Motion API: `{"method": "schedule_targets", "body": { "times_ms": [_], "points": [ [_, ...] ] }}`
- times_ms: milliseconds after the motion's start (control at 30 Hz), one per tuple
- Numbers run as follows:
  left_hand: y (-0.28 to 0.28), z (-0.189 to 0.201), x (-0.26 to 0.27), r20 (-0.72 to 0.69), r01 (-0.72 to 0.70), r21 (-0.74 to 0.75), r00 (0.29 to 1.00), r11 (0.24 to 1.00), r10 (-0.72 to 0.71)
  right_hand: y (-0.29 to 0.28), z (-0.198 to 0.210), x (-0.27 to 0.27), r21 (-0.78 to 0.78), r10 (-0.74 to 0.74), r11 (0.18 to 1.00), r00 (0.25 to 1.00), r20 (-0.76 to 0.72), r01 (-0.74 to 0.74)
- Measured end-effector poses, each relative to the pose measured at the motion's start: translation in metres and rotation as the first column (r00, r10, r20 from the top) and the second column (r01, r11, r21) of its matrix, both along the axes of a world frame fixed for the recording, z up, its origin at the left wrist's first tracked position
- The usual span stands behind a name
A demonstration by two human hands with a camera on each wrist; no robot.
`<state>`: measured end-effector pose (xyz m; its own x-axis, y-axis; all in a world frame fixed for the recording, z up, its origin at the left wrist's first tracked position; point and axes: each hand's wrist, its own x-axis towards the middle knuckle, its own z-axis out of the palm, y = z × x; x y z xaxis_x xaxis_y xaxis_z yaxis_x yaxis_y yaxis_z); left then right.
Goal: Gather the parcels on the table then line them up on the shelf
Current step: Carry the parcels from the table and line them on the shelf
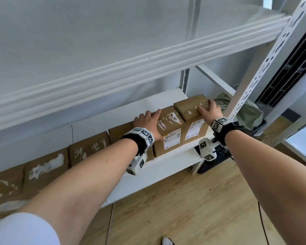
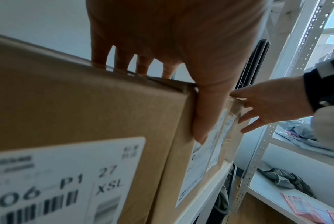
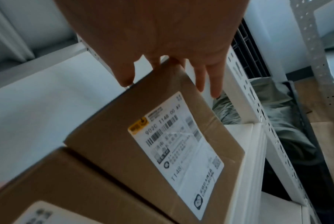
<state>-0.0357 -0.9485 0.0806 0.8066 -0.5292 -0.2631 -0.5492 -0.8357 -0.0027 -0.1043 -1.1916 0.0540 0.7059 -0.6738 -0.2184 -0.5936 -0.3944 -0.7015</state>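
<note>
Parcels stand side by side on the white shelf (image 1: 170, 96), brown boxes in a row. From the head view, the left hand (image 1: 147, 121) lies on top of the second parcel from the right (image 1: 168, 128), just where it meets the box to its left (image 1: 120, 131). Its grip is wide, with the fingers flat and spread. The right hand (image 1: 209, 110) lies on top of the end parcel (image 1: 191, 106), fingers straight, grip wide too. More brown boxes (image 1: 88, 147) run along the shelf to the left. A green cloth (image 1: 245, 114) lies past the shelf post (image 1: 265, 64). The floor (image 1: 184, 209) is wood.

From the left wrist view, the left hand (image 2: 171, 37) rests on the top edge of a box with a big white label (image 2: 66, 174). The thumb (image 2: 206, 115) points down the gap between this box and the next one. The fingers (image 2: 99, 51) reach over the top. The right hand (image 2: 265, 106) touches the far box, fingers open.

From the right wrist view, the right hand (image 3: 162, 37) is over the end parcel (image 3: 162, 136), which has a white label (image 3: 177, 151) on its front. The fingertips (image 3: 125, 78) touch its top edges. Nothing is squeezed. This parcel sits at the end of the shelf (image 3: 239, 130), touching the next box (image 3: 66, 189).
</note>
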Motion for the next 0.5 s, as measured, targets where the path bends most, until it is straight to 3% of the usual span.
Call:
{"method": "schedule_targets", "body": {
  "times_ms": [133,500],
  "points": [
    [0.010,-0.003,0.001,0.018,-0.003,-0.014,1.000,1.000,0.003,0.009,-0.008,0.004,0.058,-0.024,0.998,0.995,0.100,0.018],
    [0.019,-0.009,-0.002,0.055,0.030,-0.027,0.998,0.999,-0.029,0.015,-0.001,0.004,0.024,-0.013,1.000,0.999,0.050,0.011]
  ]
}}
